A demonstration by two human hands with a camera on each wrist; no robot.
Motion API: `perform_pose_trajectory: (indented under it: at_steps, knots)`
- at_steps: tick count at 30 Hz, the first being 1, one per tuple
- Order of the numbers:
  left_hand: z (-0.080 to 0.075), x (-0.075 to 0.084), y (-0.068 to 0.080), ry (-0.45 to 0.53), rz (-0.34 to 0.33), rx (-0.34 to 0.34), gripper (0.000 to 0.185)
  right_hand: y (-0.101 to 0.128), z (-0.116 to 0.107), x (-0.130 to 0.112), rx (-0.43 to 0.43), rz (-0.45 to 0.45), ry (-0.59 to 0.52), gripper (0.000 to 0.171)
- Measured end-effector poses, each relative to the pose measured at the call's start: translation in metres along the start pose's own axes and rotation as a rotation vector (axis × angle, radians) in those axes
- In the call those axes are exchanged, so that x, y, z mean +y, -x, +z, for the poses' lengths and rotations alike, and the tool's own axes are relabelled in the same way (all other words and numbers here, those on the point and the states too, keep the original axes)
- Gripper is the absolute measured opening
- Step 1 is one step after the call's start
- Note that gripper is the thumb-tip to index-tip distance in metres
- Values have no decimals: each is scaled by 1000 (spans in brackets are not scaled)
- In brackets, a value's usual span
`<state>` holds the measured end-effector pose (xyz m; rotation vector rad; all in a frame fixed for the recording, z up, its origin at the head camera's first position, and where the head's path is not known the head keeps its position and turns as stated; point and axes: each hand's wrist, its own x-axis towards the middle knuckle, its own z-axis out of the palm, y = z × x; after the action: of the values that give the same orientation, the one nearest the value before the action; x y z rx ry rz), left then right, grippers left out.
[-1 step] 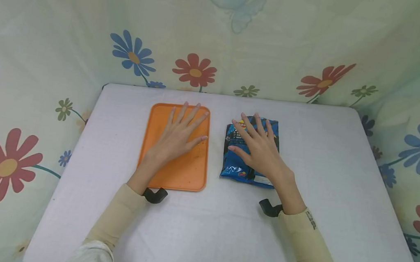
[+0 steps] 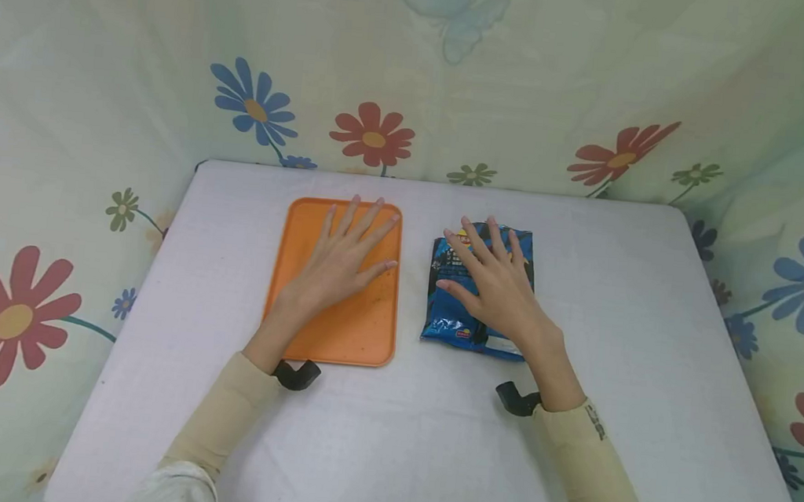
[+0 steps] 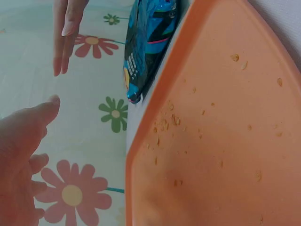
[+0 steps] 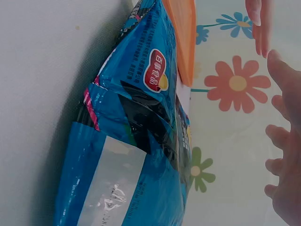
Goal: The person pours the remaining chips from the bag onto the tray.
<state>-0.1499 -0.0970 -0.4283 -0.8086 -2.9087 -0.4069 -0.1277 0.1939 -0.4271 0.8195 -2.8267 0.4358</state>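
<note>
Nothing is seen to have shifted against the earlier head view: bag, tray and both hands lie as before. The crinkled blue foil snack bag (image 2: 478, 300) is laid flat on the white table (image 2: 429, 442), just right of the flat orange plastic tray (image 2: 353, 334), the two set apart by a narrow strip of table. A red-and-yellow logo and dark panels are shown on the bag, and crumbs are scattered over the tray. The right hand (image 2: 501, 290) is spread over the bag with fingers straight, nothing being grasped. The left hand (image 2: 337, 266) is held likewise, fingers extended over the tray. A flowered cloth backdrop (image 2: 376, 135) is hung behind.
</note>
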Motion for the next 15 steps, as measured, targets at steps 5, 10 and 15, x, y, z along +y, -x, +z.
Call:
perform_pose_trajectory:
  at_steps: [5,10,15]
  knots:
    - [-1,2,0,-8,-15,-11,74,3,-1,-1,10,-3,-2,83]
    - [1,0,5,2,-35,-13,75,6,-2,-2,13,1,-1,82]
    - [2,-11,13,-4,-75,-24,75,7,-3,-4,12,-2,-7,80]
